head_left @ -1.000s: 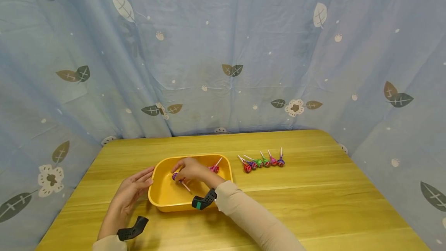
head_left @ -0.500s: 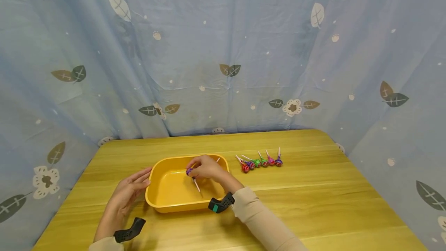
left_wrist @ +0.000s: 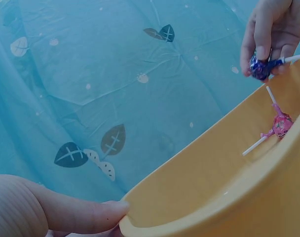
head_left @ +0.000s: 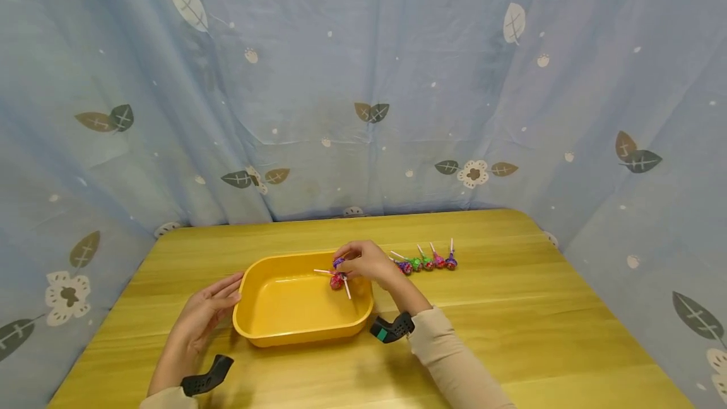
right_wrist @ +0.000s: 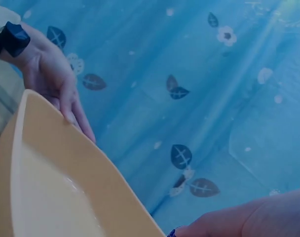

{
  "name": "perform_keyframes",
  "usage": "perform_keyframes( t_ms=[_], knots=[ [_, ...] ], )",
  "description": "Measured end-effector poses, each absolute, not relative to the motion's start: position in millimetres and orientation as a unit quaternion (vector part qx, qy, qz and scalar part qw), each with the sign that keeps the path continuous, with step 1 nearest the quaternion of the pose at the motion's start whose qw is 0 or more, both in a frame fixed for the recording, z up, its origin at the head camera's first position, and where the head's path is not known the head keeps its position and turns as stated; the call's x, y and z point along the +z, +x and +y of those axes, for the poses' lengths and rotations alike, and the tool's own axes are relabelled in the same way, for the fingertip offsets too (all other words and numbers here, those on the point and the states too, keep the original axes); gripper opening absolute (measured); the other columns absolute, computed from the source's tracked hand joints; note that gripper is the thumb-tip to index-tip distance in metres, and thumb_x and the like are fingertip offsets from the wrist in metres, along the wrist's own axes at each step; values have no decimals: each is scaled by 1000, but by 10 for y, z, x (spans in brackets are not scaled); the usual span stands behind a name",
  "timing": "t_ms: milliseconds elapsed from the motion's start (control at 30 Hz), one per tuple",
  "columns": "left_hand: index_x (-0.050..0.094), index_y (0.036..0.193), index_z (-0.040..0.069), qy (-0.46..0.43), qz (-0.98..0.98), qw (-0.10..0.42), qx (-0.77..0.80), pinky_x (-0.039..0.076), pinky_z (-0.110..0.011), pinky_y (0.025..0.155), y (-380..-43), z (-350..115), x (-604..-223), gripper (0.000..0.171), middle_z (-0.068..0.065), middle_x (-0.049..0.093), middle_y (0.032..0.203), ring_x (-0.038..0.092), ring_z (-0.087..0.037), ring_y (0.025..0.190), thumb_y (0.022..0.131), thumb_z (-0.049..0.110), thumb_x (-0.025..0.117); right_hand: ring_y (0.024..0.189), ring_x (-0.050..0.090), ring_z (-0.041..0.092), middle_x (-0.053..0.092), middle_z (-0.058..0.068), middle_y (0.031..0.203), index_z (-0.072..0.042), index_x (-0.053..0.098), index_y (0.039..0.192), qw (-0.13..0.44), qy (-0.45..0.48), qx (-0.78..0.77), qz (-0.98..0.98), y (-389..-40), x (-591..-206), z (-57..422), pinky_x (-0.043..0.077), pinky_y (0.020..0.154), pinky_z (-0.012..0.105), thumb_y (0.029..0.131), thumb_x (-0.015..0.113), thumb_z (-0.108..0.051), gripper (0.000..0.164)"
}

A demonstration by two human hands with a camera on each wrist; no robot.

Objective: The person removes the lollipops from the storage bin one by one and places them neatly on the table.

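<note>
A yellow plastic basin [head_left: 307, 336] stands on the table, its left end beside my left hand [head_left: 206, 311]. That hand's extended fingers lie along the outer wall, and the thumb [left_wrist: 86, 213] touches the rim in the left wrist view. Over the basin's right end, my right hand [head_left: 368, 263] pinches a purple-wrapped lollipop [left_wrist: 260, 68] by its head, the white stick pointing away. Beneath it, pink-wrapped lollipops [left_wrist: 282, 124] lie inside the basin against the right end, their sticks in different directions. In the right wrist view only a sliver of the purple wrapper [right_wrist: 172, 233] shows.
Right of the basin, a row of several lollipops [head_left: 427, 264] in purple, green and pink wrappers lies on the wooden table [head_left: 511, 320]; my right hand partly covers its left end. A blue patterned curtain [head_left: 318, 81] hangs behind the table.
My right hand has moved right across the basin with the purple lollipop, from its middle to its right end. The pink lollipops have come into fuller view. The left hand stays at the basin.
</note>
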State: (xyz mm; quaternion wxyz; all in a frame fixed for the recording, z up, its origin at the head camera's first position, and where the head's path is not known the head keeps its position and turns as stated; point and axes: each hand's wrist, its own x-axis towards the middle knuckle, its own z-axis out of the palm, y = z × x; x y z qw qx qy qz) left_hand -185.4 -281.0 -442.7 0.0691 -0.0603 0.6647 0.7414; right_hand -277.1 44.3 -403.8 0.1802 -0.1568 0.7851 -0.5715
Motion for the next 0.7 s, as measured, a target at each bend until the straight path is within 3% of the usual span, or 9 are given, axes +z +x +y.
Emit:
perform_keyframes(
  t_ms=[300, 500, 700],
  knots=[
    [22, 151, -4, -65, 658, 77, 746, 50, -25, 90, -1864, -2829, -4429, 69, 4, 51, 137, 59, 1, 105, 95, 6, 61, 81, 64, 20, 61, 13, 96, 4, 66, 113, 163, -138, -581, 785, -2780, -4080, 759, 58, 77, 39, 88, 68, -5, 27],
    [23, 151, -4, -68, 659, 80, 745, 50, -26, 91, -1862, -2822, -4418, 69, 2, 49, 139, 59, 1, 106, 95, 6, 61, 83, 65, 22, 60, 14, 99, 2, 66, 112, 155, -126, -598, 776, -2732, -4103, 919, 55, 82, 46, 89, 68, -6, 25],
    [22, 151, -5, -66, 655, 79, 749, 50, -26, 91, -1860, -2816, -4414, 68, 5, 52, 136, 59, 0, 106, 95, 6, 61, 79, 66, 24, 63, 13, 98, -1, 67, 113, 135, -106, -600, 781, -2726, -4082, 1088, 56, 68, 38, 89, 70, -10, 26]
  ],
)
